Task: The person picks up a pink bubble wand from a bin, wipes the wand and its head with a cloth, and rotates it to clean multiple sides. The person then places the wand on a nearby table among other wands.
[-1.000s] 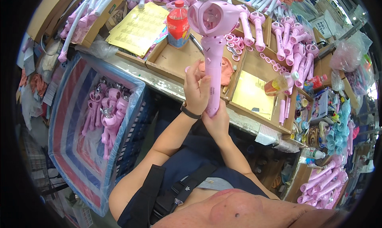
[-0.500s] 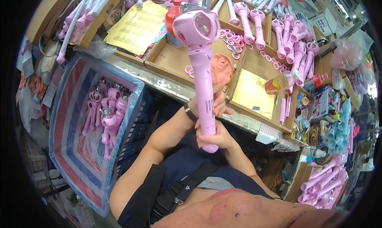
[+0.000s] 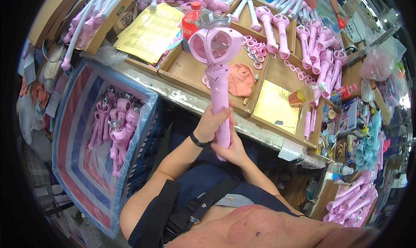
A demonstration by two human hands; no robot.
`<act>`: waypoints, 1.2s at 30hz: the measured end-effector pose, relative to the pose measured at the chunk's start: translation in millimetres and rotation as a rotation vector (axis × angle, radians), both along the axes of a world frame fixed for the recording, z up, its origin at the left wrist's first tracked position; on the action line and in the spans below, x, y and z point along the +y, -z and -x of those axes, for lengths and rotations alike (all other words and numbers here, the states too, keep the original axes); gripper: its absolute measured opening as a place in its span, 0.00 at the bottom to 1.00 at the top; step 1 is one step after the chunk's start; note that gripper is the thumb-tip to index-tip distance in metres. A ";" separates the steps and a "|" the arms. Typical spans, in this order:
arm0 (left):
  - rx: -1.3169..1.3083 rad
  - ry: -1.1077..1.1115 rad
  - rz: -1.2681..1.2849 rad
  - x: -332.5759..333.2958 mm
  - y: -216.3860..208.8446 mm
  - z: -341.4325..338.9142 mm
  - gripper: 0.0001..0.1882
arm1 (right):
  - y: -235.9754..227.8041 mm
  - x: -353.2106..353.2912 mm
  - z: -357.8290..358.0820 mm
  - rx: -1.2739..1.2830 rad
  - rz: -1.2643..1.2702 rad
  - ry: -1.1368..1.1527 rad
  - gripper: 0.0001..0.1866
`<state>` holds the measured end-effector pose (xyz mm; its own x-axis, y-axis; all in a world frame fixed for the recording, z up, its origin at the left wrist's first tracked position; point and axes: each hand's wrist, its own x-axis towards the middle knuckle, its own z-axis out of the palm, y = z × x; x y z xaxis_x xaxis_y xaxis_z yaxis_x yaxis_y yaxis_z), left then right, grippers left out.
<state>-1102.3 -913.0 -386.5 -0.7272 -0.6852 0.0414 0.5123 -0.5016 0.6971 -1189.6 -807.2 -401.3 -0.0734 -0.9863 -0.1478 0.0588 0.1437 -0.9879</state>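
Upright in front of me is a pink light stick [image 3: 218,81] with a round, windowed head and a clear crown-like piece on top. My left hand [image 3: 212,124], with a black band at its wrist, is closed round the middle of the handle. Lower down, my right hand [image 3: 234,149] grips the handle near its base. The far-side fingers of both hands are partly hidden by the handle. Beyond the stick, a crumpled orange cloth [image 3: 241,80] lies in a cardboard tray [image 3: 184,77].
At left stands a blue crate [image 3: 149,107] lined with striped sheeting, with several finished light sticks [image 3: 119,126] inside. Yellow sheets [image 3: 149,31], a red-labelled bottle [image 3: 190,20], pink rings [image 3: 255,48] and more sticks [image 3: 268,29] cover the bench. A tilted bottle [image 3: 303,94] lies at right.
The light stick has turned about its length, showing another side, and dropped slightly. My left hand has come round to the handle's left side, its thumb now across the front.
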 end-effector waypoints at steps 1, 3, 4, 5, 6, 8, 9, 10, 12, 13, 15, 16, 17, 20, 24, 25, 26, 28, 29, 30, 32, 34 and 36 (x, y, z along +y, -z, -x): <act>0.204 0.147 -0.024 -3.7 -0.8 -1.8 0.26 | 0.0 4.2 1.5 -0.317 -0.059 -0.149 0.30; 0.515 0.375 -0.008 -7.5 -3.5 -1.9 0.30 | 0.9 11.4 1.8 -0.788 -0.121 -0.443 0.28; 0.525 0.356 0.021 -8.9 -5.4 -2.3 0.30 | 1.9 13.5 0.1 -0.959 -0.111 -0.603 0.28; 0.508 0.341 0.050 -9.8 -7.4 -2.9 0.29 | 2.8 15.5 -0.7 -0.867 -0.115 -0.569 0.25; 0.492 0.335 0.086 -10.6 -9.1 -2.1 0.29 | 4.3 16.2 -3.0 -0.558 -0.096 -0.388 0.25; 0.170 -0.055 0.014 -15.0 -11.8 -2.6 0.30 | 8.1 15.2 -9.2 0.052 -0.048 -0.015 0.24; -0.090 -0.172 0.106 -15.8 -12.2 -0.1 0.25 | 11.2 11.8 -13.8 0.385 -0.041 0.139 0.25; -0.280 -0.300 0.217 -17.0 -12.0 2.0 0.21 | 13.3 10.5 -15.1 0.595 -0.033 0.214 0.25; -0.264 -0.274 0.061 -18.3 -9.3 3.7 0.13 | 18.7 9.5 -19.1 0.697 0.005 0.272 0.26; -0.211 -0.256 -0.032 -17.8 -7.1 2.4 0.14 | 21.4 10.1 -18.8 0.696 0.030 0.264 0.26; -0.171 -0.237 -0.145 -16.3 -3.0 1.5 0.14 | 25.7 12.3 -18.2 0.703 -0.019 0.246 0.26; -0.135 -0.227 -0.126 -15.4 -1.1 0.7 0.14 | 27.6 13.6 -17.8 0.683 -0.003 0.251 0.26; -0.128 -0.221 -0.129 -14.5 0.6 1.2 0.14 | 29.4 14.5 -16.4 0.671 -0.020 0.245 0.26; -0.190 -0.186 -0.045 -13.4 4.2 2.0 0.15 | 33.2 17.2 -15.4 0.612 -0.036 0.246 0.26; -0.199 -0.195 -0.045 -13.7 7.2 3.2 0.17 | 35.7 18.5 -16.8 0.576 -0.015 0.253 0.26; -0.192 -0.192 -0.050 -14.1 8.0 3.3 0.17 | 36.4 18.6 -16.7 0.573 -0.009 0.256 0.26; -0.188 -0.189 -0.056 -12.9 8.8 3.3 0.17 | 37.3 18.8 -16.5 0.573 -0.014 0.251 0.26; -0.175 -0.182 -0.067 -11.3 9.9 2.8 0.18 | 39.6 19.5 -15.7 0.585 -0.030 0.245 0.26; -0.164 -0.177 -0.071 -9.7 9.9 2.6 0.18 | 41.1 20.0 -15.4 0.575 -0.020 0.242 0.26; -0.133 -0.182 -0.067 -9.8 9.2 2.2 0.18 | 42.4 20.9 -15.2 0.576 -0.015 0.241 0.26; -0.155 -0.164 -0.065 -11.3 5.7 1.4 0.20 | 44.2 23.7 -15.1 0.563 -0.029 0.229 0.27; -0.073 -0.131 -0.047 -18.4 -0.5 -0.7 0.26 | 44.1 27.6 -15.4 0.543 -0.032 0.217 0.27; 0.090 -0.067 -0.014 -41.5 -8.9 -4.5 0.37 | 41.8 31.5 -16.0 0.497 -0.051 0.117 0.28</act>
<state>-1097.8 -954.5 -377.5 -0.6738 -0.7329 0.0940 0.6048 -0.4739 0.6401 -1173.6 -775.7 -443.0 -0.2569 -0.9596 -0.1149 -0.3978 0.2133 -0.8924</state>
